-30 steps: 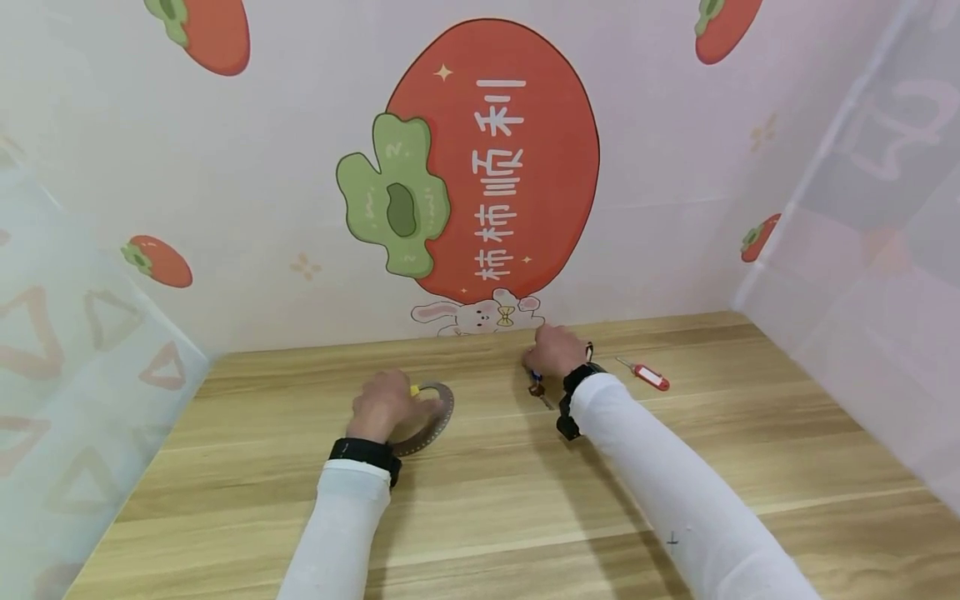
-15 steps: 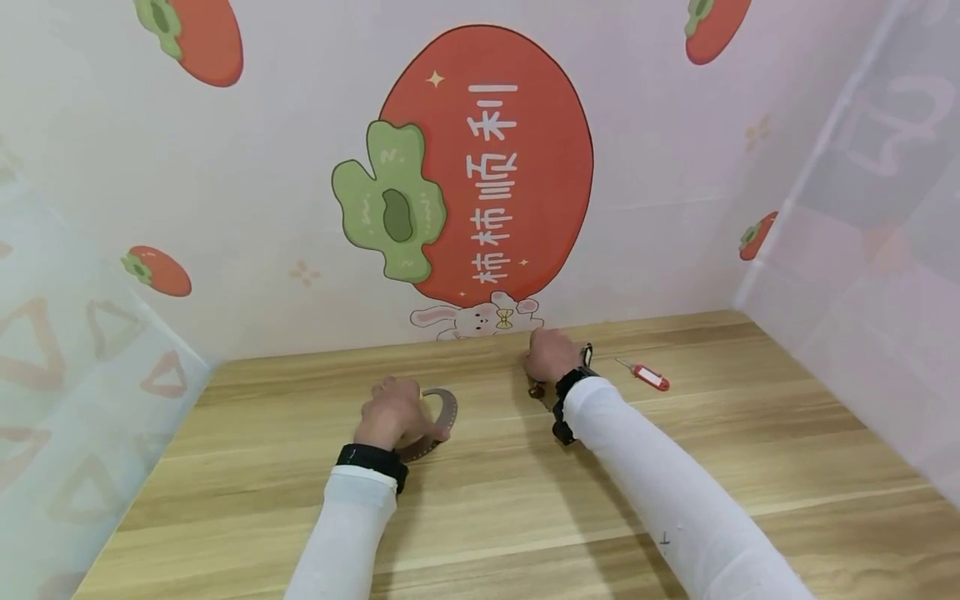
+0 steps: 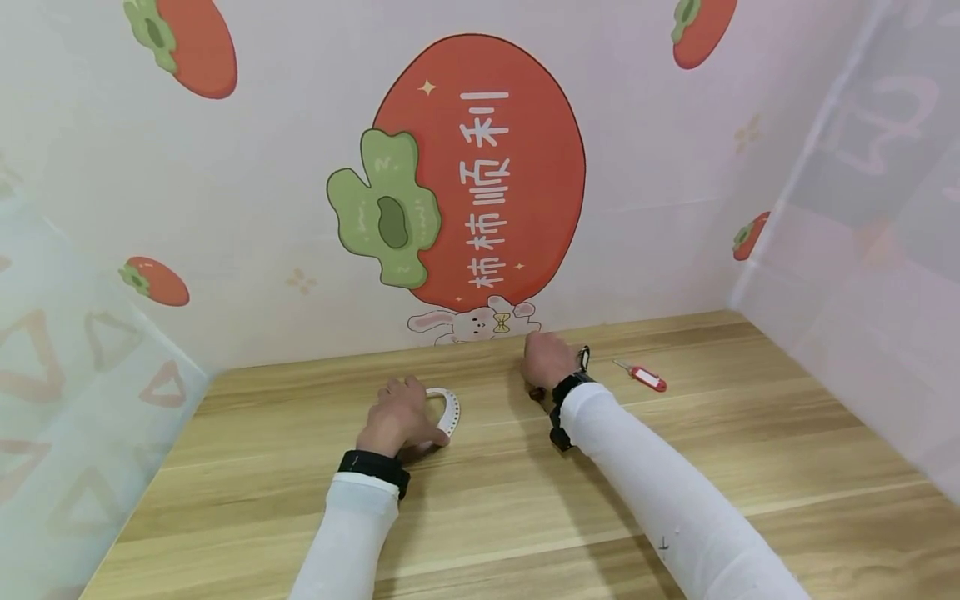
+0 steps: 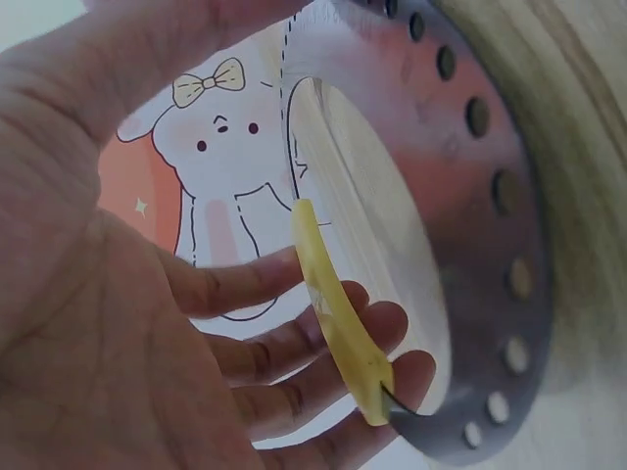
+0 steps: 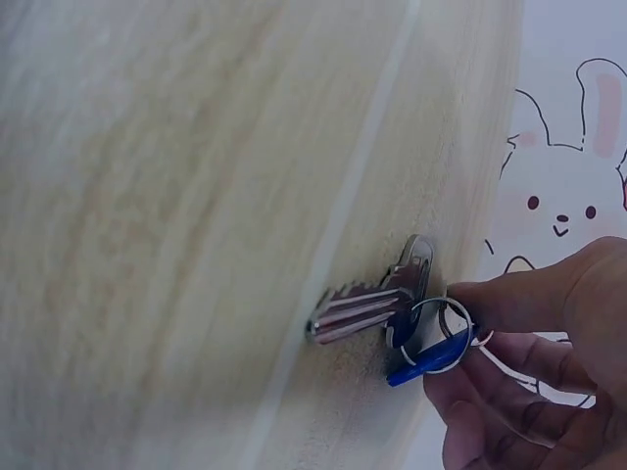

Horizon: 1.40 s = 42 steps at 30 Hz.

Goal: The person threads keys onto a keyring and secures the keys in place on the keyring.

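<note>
My left hand (image 3: 397,417) holds a curved metal plate (image 3: 452,412) just over the table. The left wrist view shows the plate's row of round holes and a yellow strip (image 4: 338,313) along its inner opening. My thumb lies at the plate's upper end, and my bent fingertips meet the yellow strip. Near the wall, my right hand (image 3: 549,362) pinches a key ring (image 5: 438,299) between thumb and fingers. A toothed silver key (image 5: 358,311) and a blue tag (image 5: 431,357) hang from it. From the head view, my hand hides most of them.
A key with a red label tag (image 3: 647,377) lies on the wooden table (image 3: 480,517) right of my right hand. The printed back wall (image 3: 637,267) rises directly behind both hands, and side walls stand left and right.
My left hand has turned and tilted the metal plate, which now looks bright rather than dark; its thumb has come over the rim. My right hand now covers more of the keys.
</note>
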Each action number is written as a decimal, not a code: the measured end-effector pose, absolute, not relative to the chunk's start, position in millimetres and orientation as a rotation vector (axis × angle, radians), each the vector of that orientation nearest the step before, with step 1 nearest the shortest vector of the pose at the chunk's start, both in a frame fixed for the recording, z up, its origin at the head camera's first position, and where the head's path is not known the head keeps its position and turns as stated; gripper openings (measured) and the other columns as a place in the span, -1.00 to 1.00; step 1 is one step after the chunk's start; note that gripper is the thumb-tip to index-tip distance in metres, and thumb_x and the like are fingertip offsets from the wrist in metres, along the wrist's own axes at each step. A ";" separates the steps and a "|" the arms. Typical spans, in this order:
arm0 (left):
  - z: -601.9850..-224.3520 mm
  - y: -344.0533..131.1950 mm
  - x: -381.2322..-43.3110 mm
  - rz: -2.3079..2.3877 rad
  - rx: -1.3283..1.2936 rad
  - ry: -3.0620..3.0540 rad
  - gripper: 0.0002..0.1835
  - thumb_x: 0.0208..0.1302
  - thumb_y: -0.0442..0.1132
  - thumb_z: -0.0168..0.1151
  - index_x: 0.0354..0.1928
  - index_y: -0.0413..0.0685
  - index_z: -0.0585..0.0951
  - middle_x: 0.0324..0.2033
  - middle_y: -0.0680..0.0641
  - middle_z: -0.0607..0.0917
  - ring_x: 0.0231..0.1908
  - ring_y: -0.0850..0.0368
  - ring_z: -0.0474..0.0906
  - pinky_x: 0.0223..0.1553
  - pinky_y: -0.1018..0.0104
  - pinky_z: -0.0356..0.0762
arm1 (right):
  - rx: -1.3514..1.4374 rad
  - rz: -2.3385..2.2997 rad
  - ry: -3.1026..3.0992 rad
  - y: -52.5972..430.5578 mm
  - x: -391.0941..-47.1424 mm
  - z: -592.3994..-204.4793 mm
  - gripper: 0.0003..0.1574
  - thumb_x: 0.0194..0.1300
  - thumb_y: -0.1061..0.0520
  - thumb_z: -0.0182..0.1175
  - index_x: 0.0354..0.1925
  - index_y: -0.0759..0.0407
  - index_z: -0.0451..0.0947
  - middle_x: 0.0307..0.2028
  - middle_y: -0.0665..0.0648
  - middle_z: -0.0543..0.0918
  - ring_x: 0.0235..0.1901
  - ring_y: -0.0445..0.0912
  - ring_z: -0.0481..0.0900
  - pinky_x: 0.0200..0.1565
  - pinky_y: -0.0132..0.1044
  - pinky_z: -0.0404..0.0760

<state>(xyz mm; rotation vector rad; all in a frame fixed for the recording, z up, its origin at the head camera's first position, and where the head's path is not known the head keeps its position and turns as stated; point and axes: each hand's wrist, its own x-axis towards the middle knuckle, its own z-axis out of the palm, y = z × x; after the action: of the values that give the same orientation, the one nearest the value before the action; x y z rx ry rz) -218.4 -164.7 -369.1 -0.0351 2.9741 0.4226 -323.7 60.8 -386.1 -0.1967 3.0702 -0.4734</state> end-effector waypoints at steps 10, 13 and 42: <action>-368.8 -162.8 -215.9 0.371 0.047 2.932 -0.17 -0.04 0.03 0.63 0.13 -0.42 0.52 0.07 -0.47 0.39 0.15 -0.42 0.32 0.10 -0.38 0.36 | -0.221 -0.544 3.047 58.1 -323.3 -385.2 -0.56 0.39 0.16 0.23 -0.63 0.14 0.39 -0.67 0.01 0.27 -0.70 -0.08 0.35 -0.64 -0.24 0.32; -368.8 -162.0 -215.7 0.367 0.072 2.931 -0.12 -0.03 0.04 0.61 0.18 -0.46 0.48 0.12 -0.50 0.36 0.20 -0.44 0.26 0.15 -0.37 0.28 | -0.236 -0.604 3.052 59.5 -322.1 -384.2 -0.64 0.37 0.14 0.28 -0.56 0.17 0.48 -0.61 0.03 0.43 -0.65 -0.08 0.45 -0.61 -0.24 0.40; -368.8 -157.7 -214.1 0.435 0.110 2.976 -0.24 -0.32 -0.06 0.74 -0.08 -0.36 0.61 -0.17 -0.33 0.43 -0.09 -0.26 0.34 -0.08 -0.27 0.49 | -0.505 -1.120 3.146 84.7 -274.7 -362.7 -0.84 0.29 0.22 0.38 -0.42 0.19 0.61 -0.50 0.05 0.62 -0.49 -0.09 0.57 -0.39 -0.21 0.54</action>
<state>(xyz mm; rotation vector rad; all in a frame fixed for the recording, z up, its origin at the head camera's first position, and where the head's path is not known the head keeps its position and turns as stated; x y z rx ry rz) -214.1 -157.7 -368.8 0.1101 2.9757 0.4352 -274.7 84.7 -362.7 -0.5046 3.1460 -1.1202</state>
